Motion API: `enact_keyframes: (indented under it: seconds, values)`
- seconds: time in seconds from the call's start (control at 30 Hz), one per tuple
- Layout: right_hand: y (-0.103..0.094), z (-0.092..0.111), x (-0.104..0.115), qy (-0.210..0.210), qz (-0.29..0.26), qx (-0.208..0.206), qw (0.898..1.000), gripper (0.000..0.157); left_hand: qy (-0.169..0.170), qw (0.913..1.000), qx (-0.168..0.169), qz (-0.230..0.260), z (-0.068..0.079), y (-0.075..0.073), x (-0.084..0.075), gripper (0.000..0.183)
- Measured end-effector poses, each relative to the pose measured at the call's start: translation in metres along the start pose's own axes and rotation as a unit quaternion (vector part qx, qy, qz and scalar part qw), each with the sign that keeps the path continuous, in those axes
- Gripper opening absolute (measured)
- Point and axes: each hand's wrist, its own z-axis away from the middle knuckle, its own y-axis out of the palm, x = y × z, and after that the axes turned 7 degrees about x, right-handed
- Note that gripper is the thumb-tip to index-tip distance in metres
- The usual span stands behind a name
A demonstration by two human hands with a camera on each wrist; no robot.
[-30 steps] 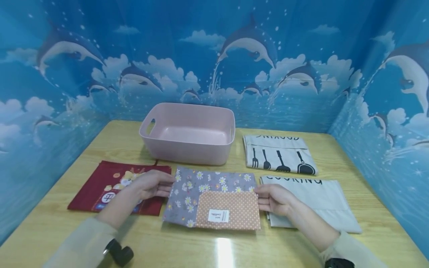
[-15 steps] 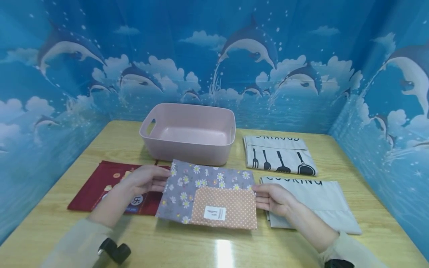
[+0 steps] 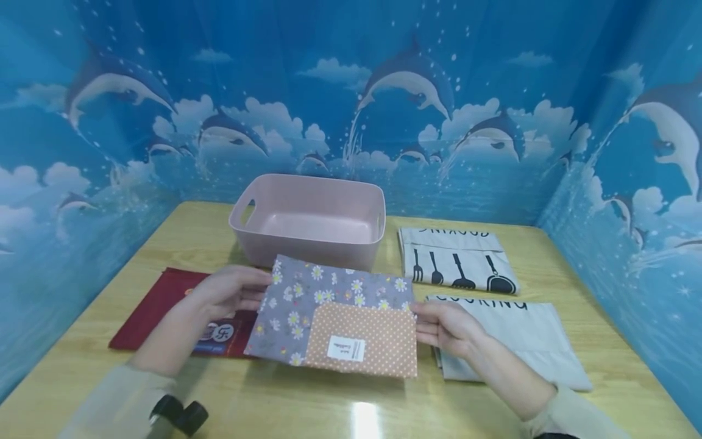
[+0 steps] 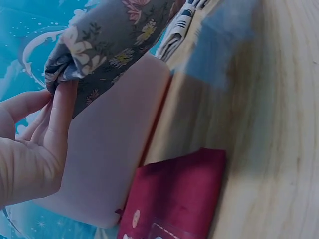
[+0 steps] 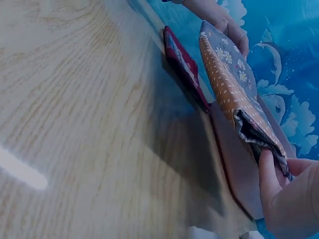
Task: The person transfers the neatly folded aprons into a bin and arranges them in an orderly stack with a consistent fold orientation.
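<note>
A folded grey apron (image 3: 340, 281) with daisies and an orange dotted pocket is held above the table between both hands. My left hand (image 3: 233, 291) pinches its left edge; in the left wrist view the thumb and fingers (image 4: 61, 112) close on the bunched fold. At the right edge, my right hand (image 3: 446, 326) grips the cloth, and the layered folds show between thumb and fingers in the right wrist view. Beneath the left forearm lies a folded dark red apron (image 3: 148, 317), partly covered. The grey apron hides the pink basin's lower front edge.
The pink basin (image 3: 307, 244) stands at the back, with side handle holes. To the right lie a folded white apron (image 3: 457, 262) with black utensil prints and a folded pale apron (image 3: 510, 341) reading COOKING. Dolphin-print curtains (image 3: 351, 91) enclose the wooden table (image 3: 307, 408).
Both hands have shifted the grey apron left, the left side rising more, so it is tilted. More of its shadow shows below. The basin and other aprons stay put.
</note>
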Motion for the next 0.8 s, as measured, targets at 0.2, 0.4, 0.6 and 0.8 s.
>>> enact_keyframes:
  seconds: [0.2, 0.4, 0.6, 0.8]
  values:
    - [0.005, 0.004, 0.014, -0.019, -0.003, -0.007, 1.0, 0.01, 0.025, 0.9996, -0.001, 0.012, -0.001, 0.001, -0.006, 0.011]
    - [0.009, 0.005, 0.024, -0.039, 0.008, -0.001, 0.999, 0.013, 0.047, 0.9974, -0.022, 0.05, 0.001, 0.007, -0.013, 0.013]
    - [0.013, 0.006, 0.037, -0.058, 0.014, -0.012, 0.998, 0.016, 0.062, 0.9955, -0.036, 0.062, 0.002, 0.011, -0.021, 0.007]
    - [0.016, 0.002, 0.049, -0.059, 0.018, -0.03, 0.998, 0.029, 0.081, 0.9954, -0.022, 0.046, 0.002, 0.007, -0.03, 0.011]
